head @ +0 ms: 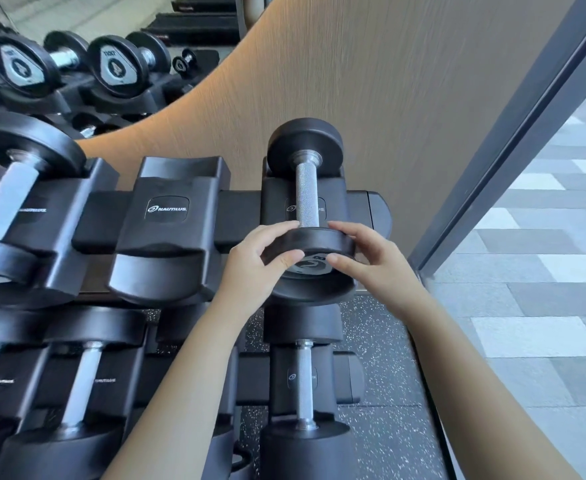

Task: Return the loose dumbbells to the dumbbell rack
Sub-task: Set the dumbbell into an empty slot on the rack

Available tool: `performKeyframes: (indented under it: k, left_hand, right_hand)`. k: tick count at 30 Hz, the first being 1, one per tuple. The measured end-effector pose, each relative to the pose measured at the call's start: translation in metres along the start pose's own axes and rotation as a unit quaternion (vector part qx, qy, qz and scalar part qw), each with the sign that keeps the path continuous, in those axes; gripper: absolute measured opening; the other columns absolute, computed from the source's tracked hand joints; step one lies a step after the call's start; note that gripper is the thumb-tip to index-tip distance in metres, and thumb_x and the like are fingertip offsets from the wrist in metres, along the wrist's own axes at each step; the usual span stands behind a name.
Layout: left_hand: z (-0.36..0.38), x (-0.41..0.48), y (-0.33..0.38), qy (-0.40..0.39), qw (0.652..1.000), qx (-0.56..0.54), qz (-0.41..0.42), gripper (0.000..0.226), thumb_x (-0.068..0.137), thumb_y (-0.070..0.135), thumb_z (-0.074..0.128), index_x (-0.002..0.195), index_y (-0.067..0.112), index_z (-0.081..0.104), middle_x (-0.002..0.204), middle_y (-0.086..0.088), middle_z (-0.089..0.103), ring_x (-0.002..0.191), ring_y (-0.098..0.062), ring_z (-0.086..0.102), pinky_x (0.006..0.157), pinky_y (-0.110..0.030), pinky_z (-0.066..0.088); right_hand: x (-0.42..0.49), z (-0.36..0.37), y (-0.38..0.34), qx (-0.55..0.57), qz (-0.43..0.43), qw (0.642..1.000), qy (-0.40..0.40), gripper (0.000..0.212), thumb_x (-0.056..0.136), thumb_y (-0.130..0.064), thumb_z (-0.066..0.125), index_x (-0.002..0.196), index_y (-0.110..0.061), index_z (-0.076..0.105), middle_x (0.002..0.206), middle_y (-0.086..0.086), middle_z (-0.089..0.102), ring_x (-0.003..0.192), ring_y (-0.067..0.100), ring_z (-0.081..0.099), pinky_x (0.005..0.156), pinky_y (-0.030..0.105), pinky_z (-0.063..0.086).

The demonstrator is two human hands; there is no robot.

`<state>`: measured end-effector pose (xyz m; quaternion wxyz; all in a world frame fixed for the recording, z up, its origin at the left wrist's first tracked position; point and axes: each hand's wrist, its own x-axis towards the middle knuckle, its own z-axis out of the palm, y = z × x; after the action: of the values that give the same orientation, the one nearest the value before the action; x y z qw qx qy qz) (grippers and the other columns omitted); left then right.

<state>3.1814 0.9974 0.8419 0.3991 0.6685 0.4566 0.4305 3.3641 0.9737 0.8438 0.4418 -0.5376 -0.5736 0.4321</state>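
Dumbbell (307,195) with a knurled steel handle is being cradled in the rightmost saddle of the dumbbell rack's (87,216) top tier. Its near head is being clasped from both sides, with the left grip (250,261) clamped on the left rim and the right grip (371,261) on the right rim. An empty saddle (167,216) is being shown just beside it.

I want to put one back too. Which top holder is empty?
The middle cradle, Nautilus logo showing; the left dumbbell and right dumbbell fill their cradles.
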Motion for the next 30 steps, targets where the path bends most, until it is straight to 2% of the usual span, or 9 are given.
performKeyframes:
  k: [5, 8, 11, 13, 16, 20, 23, 27, 30]
  left_hand:
    - [0.003, 0.000, 0.001, 0.023, 0.999, 0.045, 0.009, 0.035, 0.080, 0.010, 0.066, 0.110, 0.026, 0.061, 0.100, 0.021, 0.057, 0.099, -0.001, 0.053, 0.097, -0.031, 0.043]
    - [0.008, -0.003, -0.001, 0.047, 0.997, 0.058, 0.027, 0.033, 0.082, 0.007, 0.064, 0.114, 0.017, 0.061, 0.101, 0.014, 0.057, 0.097, 0.000, 0.052, 0.094, -0.025, 0.042]
    - [0.009, -0.008, -0.003, 0.062, 0.997, 0.044, 0.018, 0.032, 0.084, 0.009, 0.061, 0.114, 0.020, 0.060, 0.101, 0.014, 0.057, 0.094, 0.004, 0.051, 0.091, -0.018, 0.040]
    - [0.007, -0.009, -0.007, 0.067, 0.997, 0.029, 0.011, 0.033, 0.085, 0.011, 0.061, 0.114, 0.024, 0.059, 0.100, 0.019, 0.056, 0.091, 0.004, 0.051, 0.089, -0.014, 0.038]
    - [0.005, -0.013, -0.015, 0.073, 0.997, -0.031, -0.016, 0.031, 0.083, 0.019, 0.059, 0.109, 0.034, 0.057, 0.109, 0.017, 0.059, 0.105, -0.004, 0.055, 0.097, -0.023, 0.039]
    - [0.009, -0.016, -0.018, 0.073, 0.987, -0.131, -0.066, 0.032, 0.088, 0.009, 0.056, 0.105, 0.035, 0.056, 0.115, 0.003, 0.060, 0.107, -0.013, 0.055, 0.102, -0.044, 0.040]
    - [0.012, -0.016, -0.019, 0.070, 0.984, -0.150, -0.072, 0.033, 0.089, 0.005, 0.052, 0.104, 0.035, 0.055, 0.110, 0.004, 0.061, 0.102, -0.011, 0.056, 0.094, -0.038, 0.044]
    - [0.009, -0.018, -0.025, 0.064, 0.977, -0.183, -0.092, 0.028, 0.090, 0.012, 0.051, 0.104, 0.036, 0.055, 0.092, 0.022, 0.067, 0.090, 0.003, 0.060, 0.076, -0.021, 0.051]
    - [0.011, -0.016, -0.024, 0.064, 0.984, -0.144, -0.080, 0.033, 0.090, 0.011, 0.054, 0.102, 0.042, 0.056, 0.099, 0.017, 0.065, 0.092, -0.007, 0.060, 0.081, -0.030, 0.049]
  right_hand:
    - [-0.004, 0.003, 0.013, -0.006, 0.013, 0.997, 0.072, 0.047, 0.076, 0.002, 0.066, 0.094, -0.040, 0.056, 0.104, 0.001, 0.064, 0.102, 0.029, 0.059, 0.096, 0.050, 0.044]
    - [-0.002, 0.005, 0.012, -0.012, 0.017, 0.996, 0.087, 0.048, 0.075, 0.005, 0.067, 0.089, -0.039, 0.054, 0.100, 0.002, 0.063, 0.096, 0.026, 0.059, 0.095, 0.049, 0.045]
    - [0.000, 0.005, 0.010, -0.027, 0.015, 0.995, 0.090, 0.047, 0.074, 0.004, 0.068, 0.088, -0.038, 0.054, 0.098, 0.000, 0.061, 0.091, 0.020, 0.057, 0.092, 0.042, 0.046]
    - [0.001, 0.006, 0.007, -0.054, 0.007, 0.995, 0.078, 0.039, 0.074, 0.002, 0.069, 0.097, -0.028, 0.059, 0.099, 0.000, 0.060, 0.086, 0.014, 0.056, 0.089, 0.032, 0.046]
    - [0.004, 0.008, -0.001, -0.118, -0.014, 0.991, 0.062, 0.038, 0.074, -0.001, 0.070, 0.109, -0.015, 0.062, 0.096, -0.001, 0.058, 0.079, 0.007, 0.053, 0.077, 0.014, 0.041]
    - [0.007, 0.003, -0.009, -0.209, -0.053, 0.976, 0.043, 0.039, 0.074, -0.006, 0.070, 0.111, -0.014, 0.062, 0.095, -0.002, 0.056, 0.090, 0.018, 0.054, 0.085, 0.025, 0.041]
    - [0.007, 0.001, -0.012, -0.224, -0.062, 0.972, 0.042, 0.037, 0.074, -0.006, 0.070, 0.109, -0.014, 0.063, 0.092, -0.001, 0.055, 0.089, 0.020, 0.054, 0.084, 0.028, 0.042]
    - [0.008, 0.007, -0.017, -0.253, -0.079, 0.964, 0.032, 0.037, 0.075, -0.010, 0.071, 0.111, -0.017, 0.064, 0.087, -0.001, 0.052, 0.080, 0.016, 0.049, 0.071, 0.019, 0.035]
    - [0.007, 0.003, -0.011, -0.234, -0.065, 0.969, 0.049, 0.036, 0.075, -0.009, 0.071, 0.110, -0.016, 0.064, 0.091, 0.002, 0.056, 0.086, 0.020, 0.053, 0.079, 0.025, 0.040]
